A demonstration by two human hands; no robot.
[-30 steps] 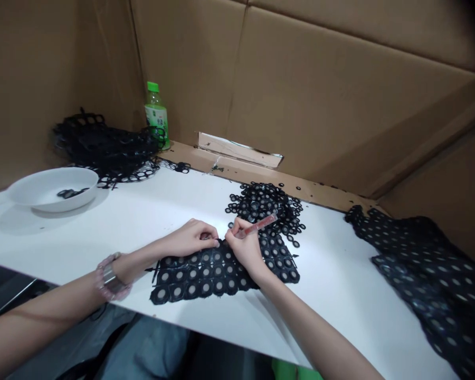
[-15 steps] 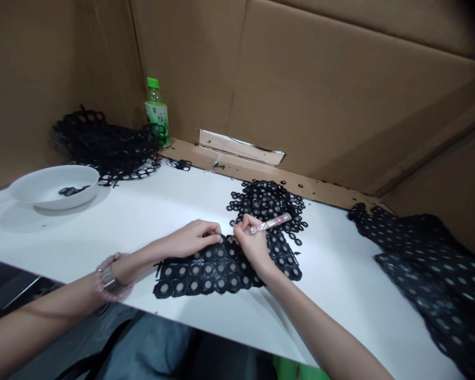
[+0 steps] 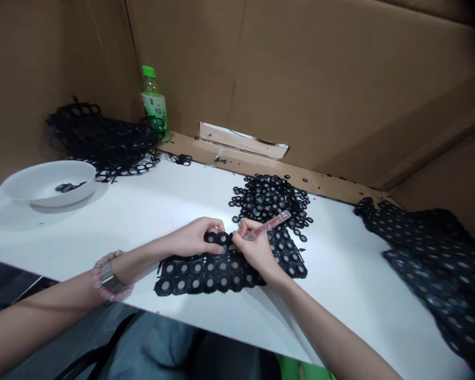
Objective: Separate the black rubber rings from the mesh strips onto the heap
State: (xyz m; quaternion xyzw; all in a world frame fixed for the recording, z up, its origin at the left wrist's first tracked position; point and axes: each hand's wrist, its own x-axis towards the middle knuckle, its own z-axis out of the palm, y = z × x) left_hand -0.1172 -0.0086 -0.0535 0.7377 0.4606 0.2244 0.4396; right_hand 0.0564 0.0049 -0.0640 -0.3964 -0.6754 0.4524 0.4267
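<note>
1. While both hands work close together near the middle of a white board (image 3: 103,232), its front edge passes just below them, under the forearms. A cardboard wall (image 3: 301,79) rises beyond the far edge.
2. Beneath the hands lies a flat black mesh sheet (image 3: 209,277) of joined rings, each framing a dull grey disc.
3. The left hand (image 3: 192,237) is closed in a pinch on a raised black strip (image 3: 217,238) lifted from that sheet. A pink beaded bracelet (image 3: 111,277) circles the left wrist.
4. The right hand (image 3: 257,250) is clenched around a slim red translucent pen-shaped tool (image 3: 269,225), just beside the strip.
5. Just past the right hand sits a rough heap of loose black rings (image 3: 269,198). Farther right, a dotted black sheet (image 3: 431,269) drapes over the board.
6. Well left of the left hand are a white bowl (image 3: 47,182) holding black scraps, a tangled black mesh pile (image 3: 98,137), and a green-capped bottle (image 3: 153,105).
</note>
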